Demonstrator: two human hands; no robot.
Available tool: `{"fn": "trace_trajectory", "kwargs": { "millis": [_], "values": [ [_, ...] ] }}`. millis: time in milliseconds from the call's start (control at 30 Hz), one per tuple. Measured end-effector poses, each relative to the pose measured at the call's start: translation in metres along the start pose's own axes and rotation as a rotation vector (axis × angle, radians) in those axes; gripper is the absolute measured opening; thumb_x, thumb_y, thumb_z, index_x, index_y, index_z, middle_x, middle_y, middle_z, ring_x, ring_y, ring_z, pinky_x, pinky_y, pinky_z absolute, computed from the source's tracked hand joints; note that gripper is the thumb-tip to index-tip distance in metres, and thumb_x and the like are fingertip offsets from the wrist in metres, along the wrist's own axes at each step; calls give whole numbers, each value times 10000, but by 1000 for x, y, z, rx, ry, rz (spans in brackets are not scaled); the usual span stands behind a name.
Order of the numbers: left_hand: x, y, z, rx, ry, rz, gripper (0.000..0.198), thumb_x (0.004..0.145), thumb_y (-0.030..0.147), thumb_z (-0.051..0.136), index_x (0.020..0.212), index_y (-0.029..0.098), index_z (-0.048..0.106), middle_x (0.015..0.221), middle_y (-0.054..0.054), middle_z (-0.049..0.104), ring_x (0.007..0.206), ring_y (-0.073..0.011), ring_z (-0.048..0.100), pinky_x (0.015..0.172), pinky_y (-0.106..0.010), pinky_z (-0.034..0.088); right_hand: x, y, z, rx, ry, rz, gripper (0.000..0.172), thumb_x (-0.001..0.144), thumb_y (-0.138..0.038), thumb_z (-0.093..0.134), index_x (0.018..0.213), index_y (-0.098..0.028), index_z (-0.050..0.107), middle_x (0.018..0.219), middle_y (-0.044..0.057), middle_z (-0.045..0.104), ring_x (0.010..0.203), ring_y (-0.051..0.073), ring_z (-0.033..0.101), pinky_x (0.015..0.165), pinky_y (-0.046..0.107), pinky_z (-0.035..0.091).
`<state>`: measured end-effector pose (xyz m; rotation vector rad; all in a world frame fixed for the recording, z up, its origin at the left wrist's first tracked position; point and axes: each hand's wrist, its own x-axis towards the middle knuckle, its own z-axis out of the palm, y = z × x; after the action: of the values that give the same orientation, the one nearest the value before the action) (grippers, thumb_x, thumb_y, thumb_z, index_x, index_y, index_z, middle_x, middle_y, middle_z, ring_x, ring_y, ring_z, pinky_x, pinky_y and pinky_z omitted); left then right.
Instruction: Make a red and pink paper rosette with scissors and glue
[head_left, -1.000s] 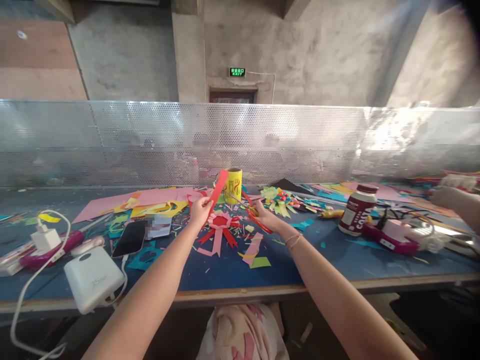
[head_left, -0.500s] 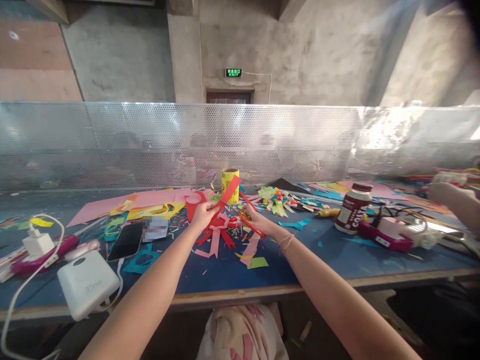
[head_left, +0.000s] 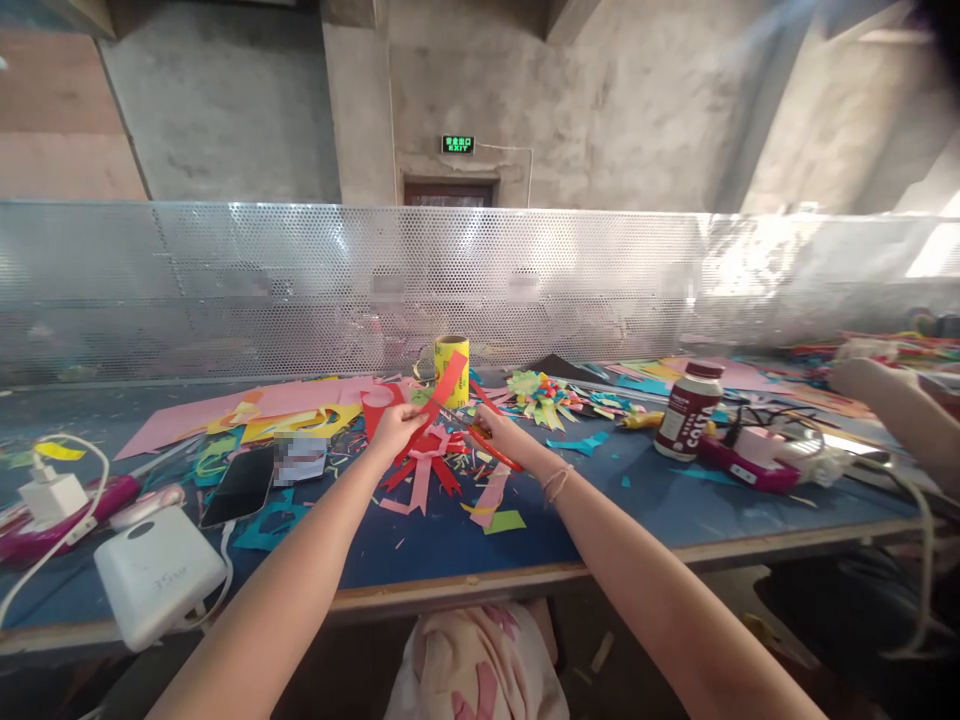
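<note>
My left hand [head_left: 396,428] pinches a red paper strip [head_left: 442,388] that slants up to the right over the blue table [head_left: 450,540]. My right hand [head_left: 501,434] is closed on red-handled scissors [head_left: 487,447], whose blades reach toward the strip. Just below both hands lies a red and pink paper rosette [head_left: 424,462] with ribbon tails. A yellow tape roll [head_left: 451,366] stands upright behind the strip.
Paper scraps and pink and yellow sheets [head_left: 247,405] litter the table. A phone [head_left: 238,485], a white power bank [head_left: 159,574] and a charger with cable [head_left: 51,497] lie at left. A brown drink bottle [head_left: 685,410] and a pink glue gun [head_left: 750,455] are at right. Another person's arm [head_left: 892,405] reaches in at far right. A perforated metal screen [head_left: 480,280] backs the table.
The red strip has tilted lower and my two hands have come closer together, the scissors meeting the strip. The view has shifted slightly to the right.
</note>
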<state>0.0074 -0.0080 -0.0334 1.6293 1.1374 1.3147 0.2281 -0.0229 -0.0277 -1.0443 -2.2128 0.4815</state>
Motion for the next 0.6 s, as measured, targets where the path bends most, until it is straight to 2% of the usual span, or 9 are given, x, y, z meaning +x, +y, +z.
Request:
{"fn": "trace_trajectory", "kwargs": {
  "millis": [167, 300, 500, 600],
  "values": [
    [2, -4, -1, -32, -30, 13, 226, 649, 332, 676, 760, 135, 676, 725, -60, 698, 660, -175, 627, 661, -285, 474, -3, -3, -3, 140, -61, -11, 339, 762, -502, 518, 778, -220, 329, 663, -41, 430, 605, 116, 423, 566, 262, 353],
    [2, -4, 2, -30, -74, 14, 239, 631, 321, 694, 776, 131, 686, 792, -79, 711, 729, -190, 640, 725, -305, 477, -4, -4, -2, 185, -108, 5, 344, 762, -498, 524, 777, -223, 319, 706, -27, 450, 642, 125, 440, 603, 279, 376],
    [1, -5, 5, -9, -100, 5, 271, 624, 341, 706, 790, 128, 688, 842, -92, 714, 783, -202, 647, 775, -324, 476, -1, 2, 1, 75, -43, 53, 334, 775, -509, 509, 782, -215, 351, 625, -41, 446, 577, 115, 422, 544, 266, 358],
    [0, -6, 4, -25, -101, -1, 292, 624, 359, 703, 805, 131, 683, 853, -87, 711, 781, -192, 644, 776, -319, 475, -1, 4, -1, -40, 3, 59, 317, 780, -498, 511, 845, -206, 407, 627, -20, 496, 572, 132, 458, 521, 262, 350]
  ]
}}
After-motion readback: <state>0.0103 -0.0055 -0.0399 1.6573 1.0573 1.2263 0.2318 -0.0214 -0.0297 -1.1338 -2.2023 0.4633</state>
